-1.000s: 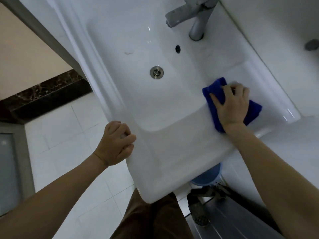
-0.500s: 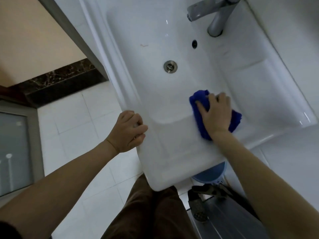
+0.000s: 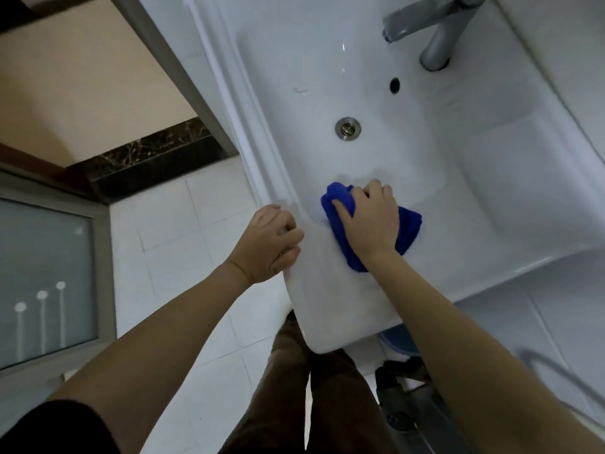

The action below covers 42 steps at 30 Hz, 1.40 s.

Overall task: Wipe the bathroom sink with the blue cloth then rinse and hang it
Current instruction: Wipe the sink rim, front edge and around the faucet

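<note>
The bunched blue cloth (image 3: 341, 204) lies on the near inner slope of the white ceramic sink (image 3: 327, 306), where the basin rises to the broad front rim, left of the middle. The right hand (image 3: 370, 221) covers most of it and presses it to the ceramic: the fingers are curled over the far edge of the bundle, the thumb lies stretched along its left side, and cloth sticks out to the left, right and near side of the palm. Just beside it on the left, not touching it, the left hand (image 3: 265, 244) holds the sink's left edge near the front corner with its fingers curled in against the rim. Farther in, the round metal drain (image 3: 347, 127) sits in the basin floor, with the dark oval overflow hole (image 3: 394, 85) beyond it and the grey metal faucet (image 3: 435, 31) at the far right, its spout pointing left over the basin. A small reddish mark (image 3: 299, 90) shows on the far left inner wall. Below the front rim are brown trousers (image 3: 311, 404) and part of a blue round bucket (image 3: 396, 342). Pale square floor tiles (image 3: 183, 231) spread to the left, reaching a frosted glass panel in a grey frame (image 3: 42, 283) and a dark marbled strip (image 3: 154, 155).
</note>
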{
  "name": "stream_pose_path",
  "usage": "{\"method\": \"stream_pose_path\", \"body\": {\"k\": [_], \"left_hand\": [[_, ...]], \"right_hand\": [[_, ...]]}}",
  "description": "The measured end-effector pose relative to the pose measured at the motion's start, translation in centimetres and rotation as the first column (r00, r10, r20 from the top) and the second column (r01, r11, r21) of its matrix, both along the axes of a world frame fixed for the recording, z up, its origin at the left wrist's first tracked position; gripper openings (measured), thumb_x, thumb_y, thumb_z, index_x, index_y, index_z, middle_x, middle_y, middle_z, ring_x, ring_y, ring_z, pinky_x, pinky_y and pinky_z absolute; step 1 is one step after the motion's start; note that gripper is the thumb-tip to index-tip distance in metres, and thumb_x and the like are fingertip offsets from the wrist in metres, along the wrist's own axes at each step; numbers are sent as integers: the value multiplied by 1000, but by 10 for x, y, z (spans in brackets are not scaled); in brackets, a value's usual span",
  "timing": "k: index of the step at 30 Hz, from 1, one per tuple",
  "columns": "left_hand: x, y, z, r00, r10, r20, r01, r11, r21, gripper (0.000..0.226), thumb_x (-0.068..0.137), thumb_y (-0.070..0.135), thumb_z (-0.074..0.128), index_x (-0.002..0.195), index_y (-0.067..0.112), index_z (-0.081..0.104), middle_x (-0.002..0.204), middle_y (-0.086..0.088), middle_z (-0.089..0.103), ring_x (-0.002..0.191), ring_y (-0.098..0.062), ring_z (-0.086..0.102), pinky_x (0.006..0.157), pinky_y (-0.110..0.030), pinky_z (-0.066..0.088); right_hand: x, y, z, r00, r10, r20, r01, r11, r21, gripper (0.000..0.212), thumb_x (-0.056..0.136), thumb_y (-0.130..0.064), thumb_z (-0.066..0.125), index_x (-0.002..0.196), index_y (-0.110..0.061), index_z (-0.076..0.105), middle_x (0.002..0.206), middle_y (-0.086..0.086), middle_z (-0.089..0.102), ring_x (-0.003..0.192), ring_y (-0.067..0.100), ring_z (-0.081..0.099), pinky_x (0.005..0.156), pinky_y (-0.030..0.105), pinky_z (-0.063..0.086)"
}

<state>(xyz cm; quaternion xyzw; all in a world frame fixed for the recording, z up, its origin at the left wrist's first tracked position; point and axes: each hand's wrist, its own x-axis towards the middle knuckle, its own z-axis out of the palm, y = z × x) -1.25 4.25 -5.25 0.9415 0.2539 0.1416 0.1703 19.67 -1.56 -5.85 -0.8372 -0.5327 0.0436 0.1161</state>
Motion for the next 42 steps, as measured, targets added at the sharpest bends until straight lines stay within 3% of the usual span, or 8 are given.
{"method": "stream_pose_path", "body": {"k": [8, 15, 17, 21, 28, 31, 36, 42], "left_hand": [[-10, 12, 5, 989, -117, 88, 124, 989, -83, 26, 92, 31, 56, 83, 10, 68, 89, -5, 63, 85, -19, 57, 107, -37, 36], [-17, 36, 5, 945, -322, 60, 322, 947, 3, 32, 87, 45, 65, 94, 15, 73, 94, -2, 68, 95, -21, 62, 111, -39, 36], [-14, 40, -1, 935, -341, 98, 343, 939, -12, 34, 88, 49, 63, 89, 16, 71, 88, 0, 64, 85, -21, 59, 97, -35, 42], [-13, 44, -4, 939, -319, 125, 328, 943, -57, 34, 86, 53, 62, 85, 19, 68, 86, 5, 61, 85, -16, 52, 91, -29, 35], [-15, 45, 3, 933, -339, 123, 353, 928, -117, 34, 86, 56, 60, 87, 22, 65, 84, 8, 59, 84, -14, 51, 88, -23, 30], [-13, 46, -3, 926, -338, 169, 359, 927, -110, 35, 85, 56, 60, 84, 22, 65, 83, 9, 59, 84, -14, 52, 89, -26, 32], [-12, 46, -14, 919, -335, 209, 351, 935, -49, 39, 88, 59, 54, 81, 22, 65, 82, 10, 60, 84, -15, 52, 91, -25, 29], [-12, 44, -5, 936, -318, 150, 336, 935, -113, 34, 85, 55, 60, 82, 21, 64, 83, 9, 59, 84, -16, 52, 92, -24, 28]], "right_hand": [[68, -52, 12, 867, -485, 112, 491, 870, -35, 46, 100, -44, 42, 116, -1, 49, 110, 25, 50, 93, 37, 48, 83, 42, 40], [-58, -59, 8, 998, -27, -65, 26, 1000, -14, 37, 93, -42, 55, 109, -9, 54, 102, 16, 53, 85, 30, 50, 70, 38, 48], [-6, -45, 1, 977, -214, 0, 213, 976, 50, 41, 94, -43, 50, 107, -5, 56, 100, 18, 52, 87, 34, 50, 72, 42, 48], [67, -34, 8, 683, -730, -19, 729, 680, 81, 45, 94, -45, 48, 113, -3, 52, 111, 22, 48, 99, 37, 47, 78, 49, 47], [-76, -64, 8, 991, -89, -103, 92, 996, 22, 39, 91, -46, 52, 105, -10, 57, 100, 12, 52, 87, 27, 49, 71, 35, 46], [-10, -58, 1, 975, -219, -26, 221, 973, 67, 38, 92, -43, 56, 99, -7, 58, 97, 13, 51, 87, 30, 48, 73, 37, 45], [85, -28, 5, 665, -745, -56, 746, 659, 100, 45, 95, -45, 50, 116, -6, 53, 117, 19, 47, 105, 37, 46, 86, 45, 45], [-62, -52, 2, 979, -178, -95, 185, 980, 77, 36, 91, -44, 55, 107, -12, 57, 103, 11, 53, 89, 26, 48, 74, 33, 43]]}}
